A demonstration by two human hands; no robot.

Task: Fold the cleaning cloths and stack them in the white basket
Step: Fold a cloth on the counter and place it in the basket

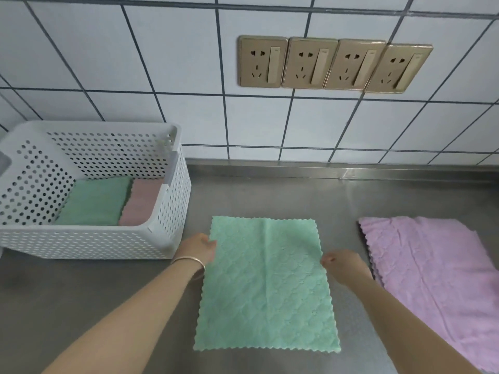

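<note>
A green cleaning cloth lies spread flat on the steel counter in front of me. My left hand, a bangle on its wrist, pinches the cloth's left edge. My right hand pinches its right edge. To the left stands the white perforated basket, holding a folded green cloth and a folded pink cloth side by side. A pile of unfolded pink cloths lies on the counter to the right.
The steel counter runs to a white tiled wall with a row of gold power sockets above. A grey object shows at the far left edge beside the basket.
</note>
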